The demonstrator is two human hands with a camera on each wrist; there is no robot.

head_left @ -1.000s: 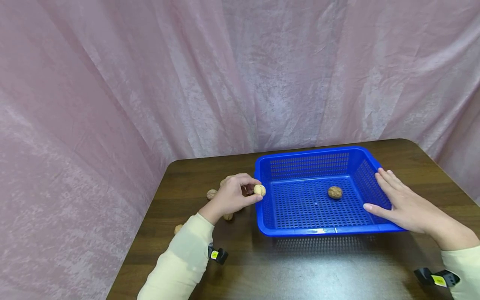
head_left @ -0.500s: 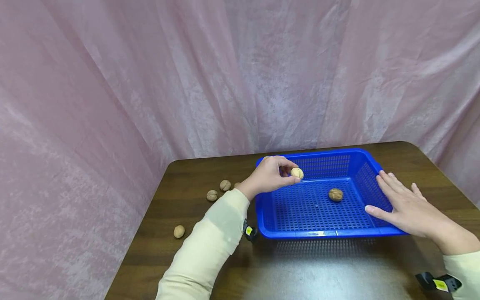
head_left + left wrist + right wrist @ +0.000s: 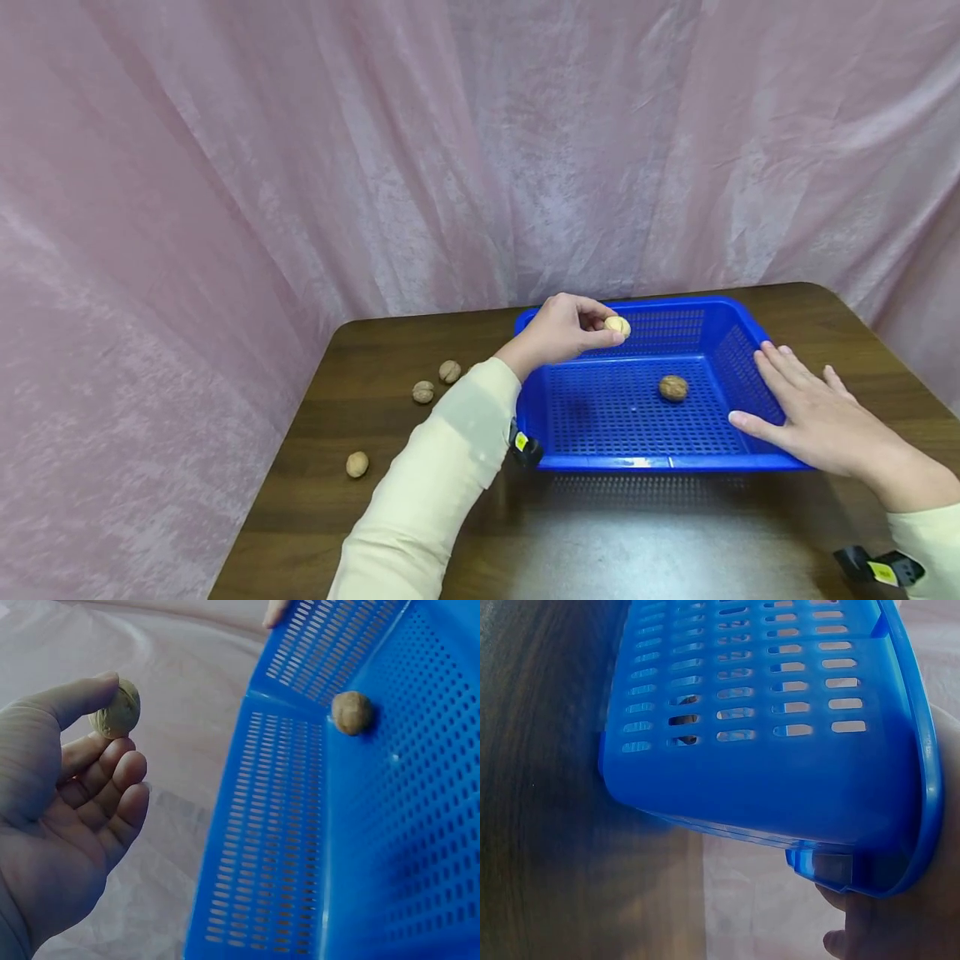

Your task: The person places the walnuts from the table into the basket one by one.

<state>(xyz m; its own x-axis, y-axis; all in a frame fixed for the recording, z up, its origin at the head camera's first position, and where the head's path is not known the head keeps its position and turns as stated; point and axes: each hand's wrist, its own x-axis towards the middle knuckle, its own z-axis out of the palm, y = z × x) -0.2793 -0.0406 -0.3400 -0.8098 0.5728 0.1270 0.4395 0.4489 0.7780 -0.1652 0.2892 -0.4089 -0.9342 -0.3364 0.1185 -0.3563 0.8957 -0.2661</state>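
Observation:
My left hand (image 3: 558, 329) pinches a pale walnut (image 3: 618, 326) between thumb and fingertips, above the far left part of the blue plastic basket (image 3: 667, 462). In the left wrist view the thumb lies on top of this walnut (image 3: 120, 711), with the other fingers curled below it. A browner walnut (image 3: 673, 388) lies on the basket's perforated floor, right of centre. My right hand (image 3: 813, 421) rests on the basket's right rim with its fingers fairly straight and its thumb reaching over the inside. The right wrist view shows mostly the basket's outer wall (image 3: 757, 787).
Left of the basket, a walnut (image 3: 450, 372), a second walnut (image 3: 423, 392) and a third walnut (image 3: 357, 464) lie on the brown wooden table (image 3: 300, 533). My left sleeve (image 3: 442, 467) nearly covers another. A pink curtain (image 3: 480, 167) hangs behind the table.
My left hand has carried the pale walnut rightward and away from me, from the basket's left rim to over its far part. My right hand has stayed at the right rim.

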